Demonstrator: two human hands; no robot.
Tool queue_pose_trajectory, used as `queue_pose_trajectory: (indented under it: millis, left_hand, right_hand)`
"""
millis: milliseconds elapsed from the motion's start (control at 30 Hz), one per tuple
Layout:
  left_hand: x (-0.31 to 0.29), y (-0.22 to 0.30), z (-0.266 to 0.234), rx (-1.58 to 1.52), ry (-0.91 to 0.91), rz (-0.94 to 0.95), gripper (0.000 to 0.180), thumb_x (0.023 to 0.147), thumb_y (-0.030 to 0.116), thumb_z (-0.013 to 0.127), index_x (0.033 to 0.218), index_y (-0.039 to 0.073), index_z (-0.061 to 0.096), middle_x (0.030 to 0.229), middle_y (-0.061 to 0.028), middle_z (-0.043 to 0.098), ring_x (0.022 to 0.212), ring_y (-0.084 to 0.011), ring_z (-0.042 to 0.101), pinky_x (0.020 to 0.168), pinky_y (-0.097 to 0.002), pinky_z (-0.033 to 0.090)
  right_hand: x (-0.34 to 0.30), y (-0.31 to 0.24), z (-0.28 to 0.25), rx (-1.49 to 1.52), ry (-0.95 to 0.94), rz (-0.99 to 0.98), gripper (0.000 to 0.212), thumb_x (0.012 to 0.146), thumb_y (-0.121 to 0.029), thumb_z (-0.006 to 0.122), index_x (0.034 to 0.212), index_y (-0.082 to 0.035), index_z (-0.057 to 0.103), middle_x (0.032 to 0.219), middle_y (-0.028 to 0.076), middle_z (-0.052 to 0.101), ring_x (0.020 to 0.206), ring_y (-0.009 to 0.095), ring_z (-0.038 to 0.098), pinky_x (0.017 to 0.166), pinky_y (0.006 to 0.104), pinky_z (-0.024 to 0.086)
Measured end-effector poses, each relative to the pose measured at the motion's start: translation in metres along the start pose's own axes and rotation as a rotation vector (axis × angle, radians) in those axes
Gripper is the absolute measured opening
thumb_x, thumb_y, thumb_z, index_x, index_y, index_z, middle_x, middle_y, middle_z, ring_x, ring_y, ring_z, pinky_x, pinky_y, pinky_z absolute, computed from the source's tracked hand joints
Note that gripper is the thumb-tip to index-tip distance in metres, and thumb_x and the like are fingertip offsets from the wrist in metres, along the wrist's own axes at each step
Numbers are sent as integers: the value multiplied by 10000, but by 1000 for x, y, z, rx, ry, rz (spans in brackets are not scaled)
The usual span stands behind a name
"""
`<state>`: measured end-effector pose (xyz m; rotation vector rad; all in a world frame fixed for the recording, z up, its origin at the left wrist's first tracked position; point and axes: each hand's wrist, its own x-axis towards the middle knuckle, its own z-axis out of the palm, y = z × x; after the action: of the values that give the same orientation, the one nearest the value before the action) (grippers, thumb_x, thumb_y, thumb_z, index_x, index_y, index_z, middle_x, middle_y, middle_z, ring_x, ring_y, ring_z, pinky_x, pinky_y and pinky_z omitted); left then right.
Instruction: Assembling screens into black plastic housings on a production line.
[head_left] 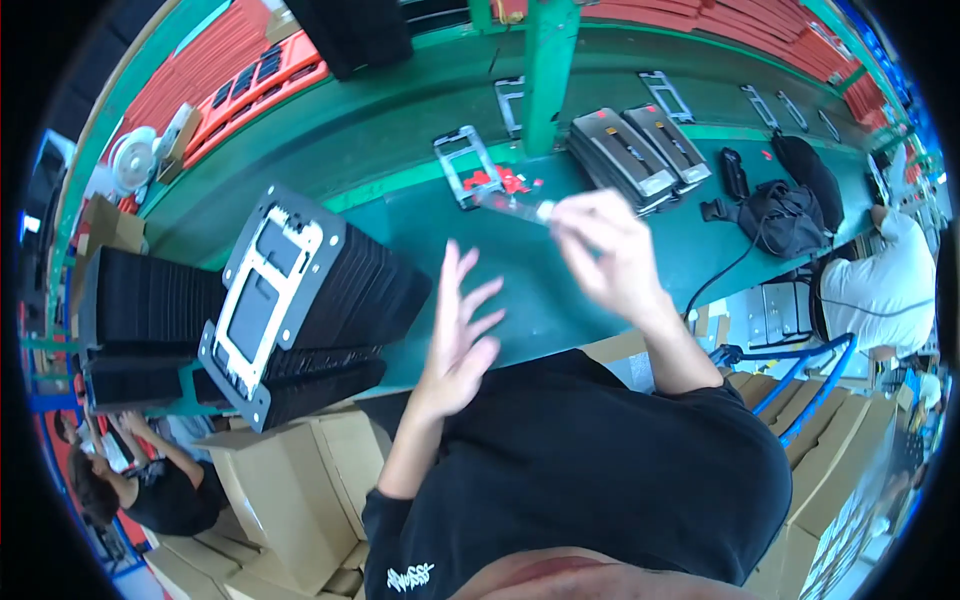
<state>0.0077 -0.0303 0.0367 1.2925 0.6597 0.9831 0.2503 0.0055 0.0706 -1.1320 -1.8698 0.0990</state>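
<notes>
My right hand [606, 250] is raised over the green table [510, 290], fingers pinched on one end of a slim, partly see-through strip [522, 207]. The strip points left toward small red pieces [512, 181] and a grey rectangular frame [459, 152]; its exact kind is too blurred to tell. My left hand [461, 345] hovers above the table's near edge, fingers spread and nothing in them. To its left stands a tall stack of black trays [350, 290], with a white metal frame [265, 268] lying on top.
Two stacks of grey flat parts [622, 155] stand at the back right, beside a green post [548, 80]. Farther right lies a black bag [782, 215] with a cable. Cardboard boxes [285, 490] flank me. Other people [885, 285] are at both sides.
</notes>
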Motion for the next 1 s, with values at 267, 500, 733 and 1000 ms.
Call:
queue_pose_trajectory:
  millis: [267,500,733,1000]
  left_hand:
    - [19,-40,4,789,38,368,1076,917,293,729,1644,52,-27,1595,-314,229,1365,-469,425,1040,-469,476]
    - [-8,-57,-4,771,31,306,1079,880,142,740,1668,234,9,1562,-293,315,1144,-425,588,868,-457,549]
    - [-15,-35,1,-199,50,-81,814,1055,334,515,1627,48,11,1616,-290,283,1089,-306,665,708,-378,628]
    - [-26,11,-20,-307,18,-11,854,1040,666,318,1516,-42,356,1249,-185,571,1125,-347,662,756,-425,638]
  right_hand:
    - [-3,-35,51,1292,-67,606,320,1055,-123,579,1362,-34,561,1224,43,625,981,81,597,833,222,505]
    - [-12,-14,62,1445,-394,580,163,1060,-221,602,1049,-61,574,1006,-7,545,857,71,548,796,252,480]
    - [2,116,87,-178,-124,305,172,953,-164,713,913,-12,642,782,64,607,680,176,615,628,305,490]
    - [41,-1,42,1258,-285,287,262,962,-95,702,1192,-17,606,721,20,620,549,59,542,531,208,421]
